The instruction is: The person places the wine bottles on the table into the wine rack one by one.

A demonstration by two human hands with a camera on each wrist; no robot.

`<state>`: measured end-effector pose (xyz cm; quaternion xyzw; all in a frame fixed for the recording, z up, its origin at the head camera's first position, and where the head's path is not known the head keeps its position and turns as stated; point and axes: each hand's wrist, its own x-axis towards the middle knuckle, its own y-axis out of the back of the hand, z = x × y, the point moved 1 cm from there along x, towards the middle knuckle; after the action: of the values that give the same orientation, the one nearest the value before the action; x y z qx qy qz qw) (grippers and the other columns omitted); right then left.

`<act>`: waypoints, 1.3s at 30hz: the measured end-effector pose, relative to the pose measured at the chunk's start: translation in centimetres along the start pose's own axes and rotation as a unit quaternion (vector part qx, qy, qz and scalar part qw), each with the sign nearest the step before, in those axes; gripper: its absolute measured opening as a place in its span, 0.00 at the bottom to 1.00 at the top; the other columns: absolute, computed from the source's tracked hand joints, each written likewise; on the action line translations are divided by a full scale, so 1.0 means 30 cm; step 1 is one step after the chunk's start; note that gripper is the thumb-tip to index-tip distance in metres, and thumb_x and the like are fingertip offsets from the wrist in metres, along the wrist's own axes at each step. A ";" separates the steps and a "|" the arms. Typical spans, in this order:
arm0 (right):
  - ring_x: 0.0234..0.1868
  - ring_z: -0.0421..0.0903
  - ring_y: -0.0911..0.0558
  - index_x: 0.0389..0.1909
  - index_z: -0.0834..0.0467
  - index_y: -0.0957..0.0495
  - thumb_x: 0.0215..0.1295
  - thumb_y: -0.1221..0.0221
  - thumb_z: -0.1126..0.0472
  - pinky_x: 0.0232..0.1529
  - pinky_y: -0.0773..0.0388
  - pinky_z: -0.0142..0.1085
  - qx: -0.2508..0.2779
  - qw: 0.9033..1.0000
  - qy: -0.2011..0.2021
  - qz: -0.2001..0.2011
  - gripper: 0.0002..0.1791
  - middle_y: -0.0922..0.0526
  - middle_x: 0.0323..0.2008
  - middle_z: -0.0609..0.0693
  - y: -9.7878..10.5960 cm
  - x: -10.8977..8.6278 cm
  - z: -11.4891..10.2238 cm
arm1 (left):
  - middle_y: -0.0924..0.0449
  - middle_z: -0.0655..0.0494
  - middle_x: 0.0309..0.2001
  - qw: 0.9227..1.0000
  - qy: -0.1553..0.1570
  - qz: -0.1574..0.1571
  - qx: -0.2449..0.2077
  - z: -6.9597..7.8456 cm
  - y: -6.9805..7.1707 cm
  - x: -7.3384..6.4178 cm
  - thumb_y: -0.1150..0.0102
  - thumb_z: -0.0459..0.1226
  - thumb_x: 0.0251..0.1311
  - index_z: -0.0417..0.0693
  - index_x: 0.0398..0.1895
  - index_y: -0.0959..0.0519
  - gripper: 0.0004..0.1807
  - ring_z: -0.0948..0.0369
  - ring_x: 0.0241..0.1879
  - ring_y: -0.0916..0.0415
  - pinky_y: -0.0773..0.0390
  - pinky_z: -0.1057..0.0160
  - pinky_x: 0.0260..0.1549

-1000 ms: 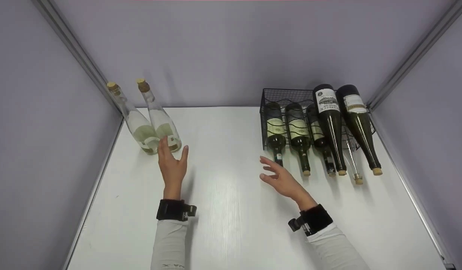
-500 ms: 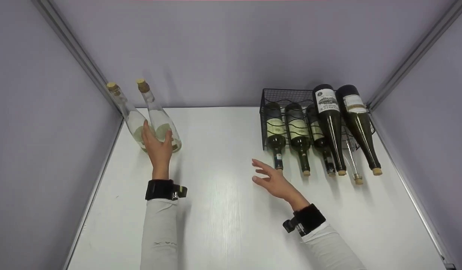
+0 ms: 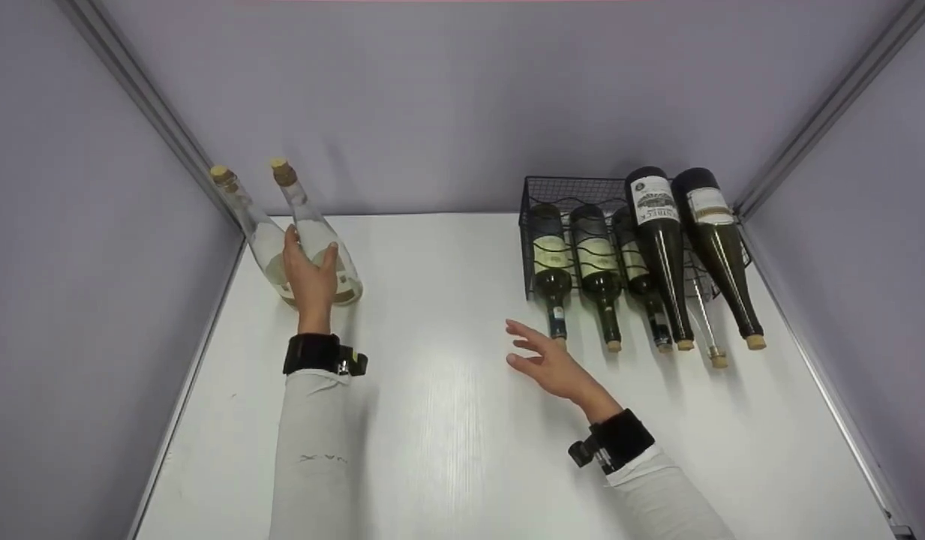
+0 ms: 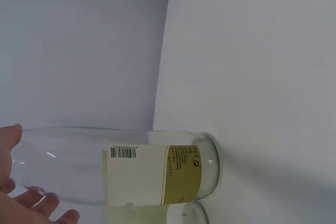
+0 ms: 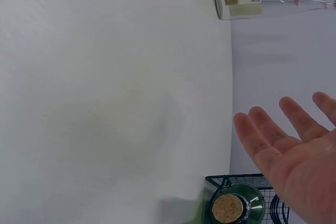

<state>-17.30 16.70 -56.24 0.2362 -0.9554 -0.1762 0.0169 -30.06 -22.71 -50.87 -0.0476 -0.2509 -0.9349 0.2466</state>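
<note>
Two clear glass bottles with corks stand at the back left in the head view. My left hand (image 3: 310, 281) is around the right-hand clear bottle (image 3: 309, 214), with thumb and fingers on opposite sides. The left wrist view shows this bottle's pale and gold label (image 4: 152, 176) and its base on the table. Close beside it is the other clear bottle (image 3: 256, 236), partly hidden by my fingers. My right hand (image 3: 556, 367) hovers with nothing in it, fingers spread and slightly bent. It is left of the nearest dark bottle's neck (image 3: 557, 319).
A black wire rack (image 3: 575, 186) at the back right holds several dark green bottles lying neck-forward. Two long ones (image 3: 661, 240) lie on top, and a clear neck with a cork (image 3: 718, 358) sticks out below. Grey walls border the white table (image 3: 432, 420).
My left hand has moved forward and left, from in front of the clear bottles to around the right-hand one. My right hand has shifted slightly left.
</note>
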 end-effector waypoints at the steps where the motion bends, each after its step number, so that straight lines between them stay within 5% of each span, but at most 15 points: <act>1: 0.69 0.59 0.36 0.76 0.56 0.45 0.71 0.42 0.49 0.65 0.35 0.53 0.000 1.000 0.000 0.001 0.38 0.39 0.72 0.58 0.001 -0.001 0.000 | 0.43 0.42 0.72 1.000 0.000 -0.003 0.003 0.001 -0.001 0.005 0.41 0.41 0.68 0.44 0.77 0.52 0.42 0.53 0.72 0.48 0.49 0.63 0.69; 12: 0.70 0.59 0.36 0.76 0.53 0.44 0.71 0.42 0.50 0.65 0.35 0.53 0.012 1.000 -0.005 0.004 0.37 0.39 0.72 0.57 -0.004 -0.003 -0.002 | 0.44 0.42 0.72 0.999 0.014 -0.032 0.020 0.016 -0.014 0.031 0.41 0.41 0.68 0.44 0.78 0.56 0.44 0.52 0.72 0.49 0.49 0.60 0.70; 20: 0.70 0.59 0.36 0.76 0.52 0.44 0.71 0.42 0.49 0.65 0.36 0.55 0.013 1.000 -0.001 0.000 0.37 0.39 0.72 0.58 0.001 -0.004 0.001 | 0.42 0.40 0.63 0.999 0.012 -0.022 0.024 0.019 -0.020 0.016 0.35 0.41 0.63 0.45 0.76 0.50 0.45 0.50 0.65 0.40 0.36 0.55 0.63; 27: 0.69 0.60 0.36 0.77 0.53 0.45 0.72 0.43 0.49 0.64 0.34 0.52 0.005 1.000 -0.001 -0.001 0.37 0.40 0.72 0.59 0.001 -0.004 0.008 | 0.42 0.40 0.55 1.000 0.018 -0.025 -0.001 0.024 -0.039 -0.002 0.30 0.40 0.56 0.45 0.67 0.40 0.38 0.50 0.57 0.37 0.30 0.54 0.53; 34: 0.69 0.63 0.36 0.76 0.57 0.45 0.73 0.43 0.56 0.64 0.35 0.55 0.013 1.000 0.011 -0.004 0.36 0.40 0.71 0.62 0.003 -0.007 0.001 | 0.32 0.39 0.60 0.999 0.001 -0.024 -0.036 0.023 -0.050 -0.011 0.30 0.37 0.53 0.38 0.62 0.41 0.38 0.48 0.62 0.34 0.33 0.53 0.61; 39: 0.69 0.62 0.36 0.76 0.57 0.45 0.73 0.43 0.57 0.64 0.35 0.55 0.022 1.000 0.012 -0.004 0.35 0.40 0.71 0.62 0.005 -0.006 0.000 | 0.26 0.40 0.54 0.997 -0.010 -0.023 -0.076 0.025 -0.060 -0.023 0.31 0.33 0.51 0.39 0.59 0.40 0.35 0.46 0.60 0.30 0.31 0.51 0.59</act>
<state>-17.22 16.91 -56.19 0.2425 -0.9579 -0.1524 0.0219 -30.35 -20.69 -51.18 -0.0700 -0.1829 -0.9562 0.2177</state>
